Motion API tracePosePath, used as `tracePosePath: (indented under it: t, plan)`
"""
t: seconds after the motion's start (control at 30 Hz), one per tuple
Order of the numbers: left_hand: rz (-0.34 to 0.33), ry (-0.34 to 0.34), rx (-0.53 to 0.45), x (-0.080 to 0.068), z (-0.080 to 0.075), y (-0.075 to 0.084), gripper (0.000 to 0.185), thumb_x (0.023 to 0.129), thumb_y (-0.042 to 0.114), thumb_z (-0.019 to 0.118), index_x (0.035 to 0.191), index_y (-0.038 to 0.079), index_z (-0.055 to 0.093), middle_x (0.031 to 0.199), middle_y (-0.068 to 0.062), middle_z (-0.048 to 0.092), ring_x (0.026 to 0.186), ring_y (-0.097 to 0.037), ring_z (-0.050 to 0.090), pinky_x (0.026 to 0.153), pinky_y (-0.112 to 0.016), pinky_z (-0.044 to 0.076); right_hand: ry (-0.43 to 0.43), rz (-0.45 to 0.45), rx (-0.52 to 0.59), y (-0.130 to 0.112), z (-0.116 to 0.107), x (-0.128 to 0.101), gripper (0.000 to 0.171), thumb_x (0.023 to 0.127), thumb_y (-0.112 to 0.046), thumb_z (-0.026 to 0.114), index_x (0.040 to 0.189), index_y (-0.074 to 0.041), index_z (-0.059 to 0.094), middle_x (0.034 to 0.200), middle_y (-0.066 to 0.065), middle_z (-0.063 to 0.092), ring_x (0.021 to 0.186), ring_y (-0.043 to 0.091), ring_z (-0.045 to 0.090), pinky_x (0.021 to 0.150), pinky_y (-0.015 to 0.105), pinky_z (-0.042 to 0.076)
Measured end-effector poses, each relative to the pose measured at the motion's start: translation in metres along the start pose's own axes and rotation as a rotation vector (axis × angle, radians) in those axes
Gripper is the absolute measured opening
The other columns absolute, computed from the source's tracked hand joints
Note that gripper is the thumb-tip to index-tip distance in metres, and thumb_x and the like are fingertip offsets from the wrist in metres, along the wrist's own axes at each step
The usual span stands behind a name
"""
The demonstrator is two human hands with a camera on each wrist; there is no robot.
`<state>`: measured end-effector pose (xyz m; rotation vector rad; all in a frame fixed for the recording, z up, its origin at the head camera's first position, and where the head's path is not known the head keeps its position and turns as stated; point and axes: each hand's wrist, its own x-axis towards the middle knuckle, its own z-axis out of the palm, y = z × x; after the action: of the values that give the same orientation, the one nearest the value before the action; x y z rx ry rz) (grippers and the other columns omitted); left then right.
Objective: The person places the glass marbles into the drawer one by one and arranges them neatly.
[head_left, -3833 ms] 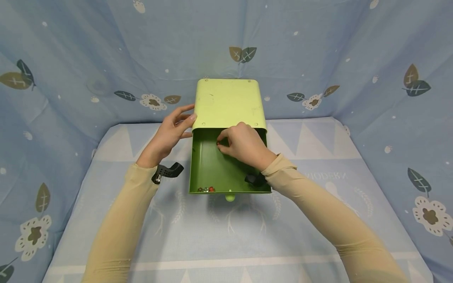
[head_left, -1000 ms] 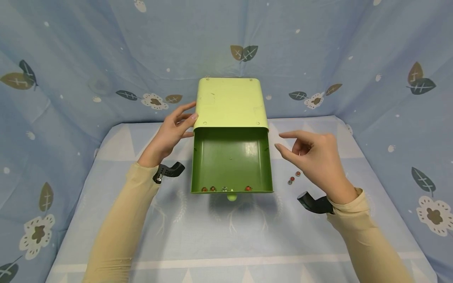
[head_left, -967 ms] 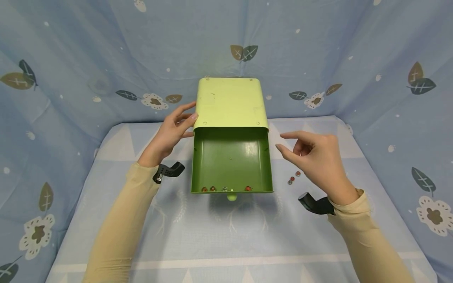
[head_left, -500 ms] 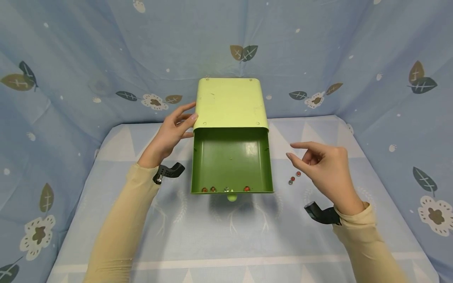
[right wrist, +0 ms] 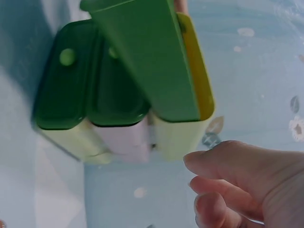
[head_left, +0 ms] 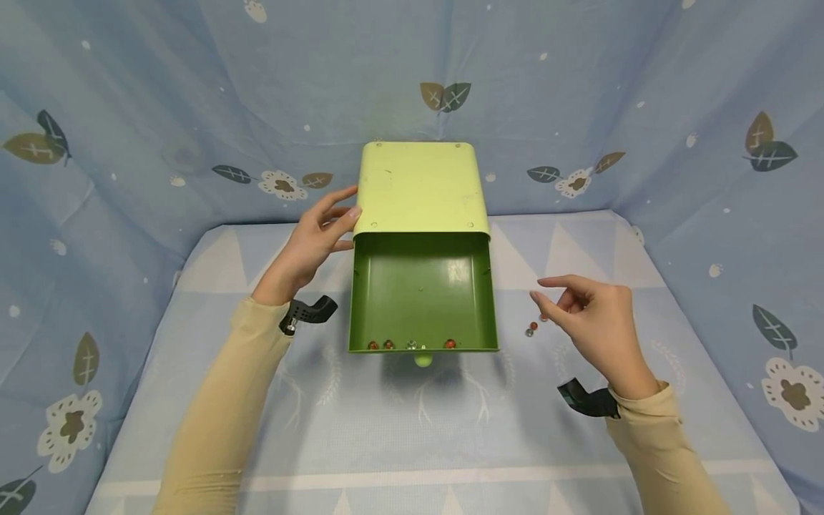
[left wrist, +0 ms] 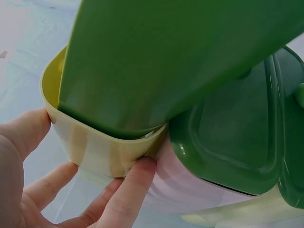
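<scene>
Right now we are working at a small green drawer cabinet [head_left: 418,187] with its top drawer [head_left: 421,290] pulled fully out toward us. Our left hand [head_left: 313,239] is bracing the cabinet's left front corner: in the left wrist view the thumb and fingers [left wrist: 130,187] are lying fairly straight against the pale casing, pressing rather than clasping. Our right hand [head_left: 595,325] is hovering to the right of the drawer, just above the blue patterned tablecloth [head_left: 412,429], with the thumb and forefinger loosely extended as if about to pinch; nothing is between them, so the hand is holding nothing. Just under those fingertips, well to the right of the drawer's right wall, the loose beads [head_left: 536,325] are lying on the cloth, one reddish and one greyish, with a third partly hidden by the fingers. Inside the drawer, four more beads [head_left: 410,344] are resting in a row against its front wall, close to the round knob [head_left: 420,359]. We are judging the sorting to be partly done: some beads are already in the drawer, and the few beside it are yet to be picked up and dropped in, with the drawer open as well. The right wrist view is showing lower drawers of the cabinet shut.
</scene>
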<state>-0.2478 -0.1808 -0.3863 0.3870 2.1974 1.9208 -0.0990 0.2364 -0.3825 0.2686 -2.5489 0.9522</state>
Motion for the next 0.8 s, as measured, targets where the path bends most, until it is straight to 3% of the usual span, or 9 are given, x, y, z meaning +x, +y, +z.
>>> tracePosePath:
  t: [0.3, 0.8]
  plan:
    - [0.005, -0.003, -0.001, 0.001, 0.001, 0.002, 0.064, 0.113, 0.041, 0.064, 0.171, 0.03, 0.04, 0.161, -0.017, 0.046, 0.141, -0.035, 0.056, 0.111, -0.054, 0.057, -0.028, 0.087, 0.01, 0.029, 0.014, -0.007, 0.018, 0.094, -0.013, 0.092, 0.108, -0.003, 0.087, 0.061, -0.003, 0.062, 0.047, 0.009, 0.047, 0.041, 0.021, 0.031]
    - [-0.003, 0.003, -0.005, 0.0, 0.0, 0.0, 0.063, 0.114, 0.041, 0.063, 0.171, 0.029, 0.04, 0.162, -0.018, 0.045, 0.143, -0.035, 0.054, 0.111, -0.054, 0.056, -0.087, 0.143, -0.008, 0.071, 0.037, -0.019, 0.014, 0.091, -0.011, 0.093, 0.101, -0.001, 0.087, 0.058, -0.004, 0.061, 0.045, 0.008, 0.046, 0.042, 0.022, 0.033]
